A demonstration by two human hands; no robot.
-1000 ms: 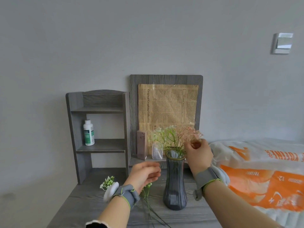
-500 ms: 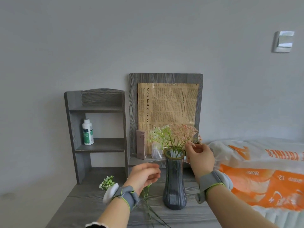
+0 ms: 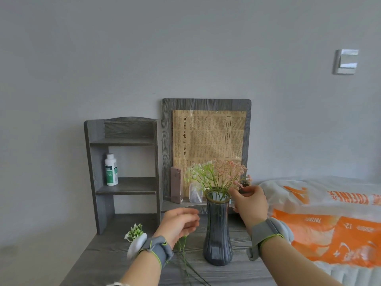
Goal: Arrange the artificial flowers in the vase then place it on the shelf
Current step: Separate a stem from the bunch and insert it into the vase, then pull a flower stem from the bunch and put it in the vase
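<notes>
**Vase on the table, between the two hands**

The dark vase (image 3: 217,230) stands upright on the grey table (image 3: 99,256), near the table's middle, with bare surface in front of it and to its left. White-green and pink flowers (image 3: 216,176) rise from its mouth and spread wider than its rim.

The right hand (image 3: 250,201) is just beside the rim, on the right. Its fingertips (image 3: 234,190) reach the lowest pink blossoms; if they pinch a stem, I cannot tell. The left hand (image 3: 178,225) hovers to the left of the vase, apart from it, with the fingers loosely curled. Thin green stems (image 3: 185,263) come out from under it; if it holds them, I cannot tell. One more white sprig (image 3: 135,232) lies further left.

Behind the vase a board with newspaper (image 3: 206,137) leans on the wall. The shelf (image 3: 123,172) stands at the back left, and a white bottle (image 3: 111,170) is at the left of its middle level. To the right, an orange and white bag (image 3: 329,219) lies near the right forearm.
</notes>
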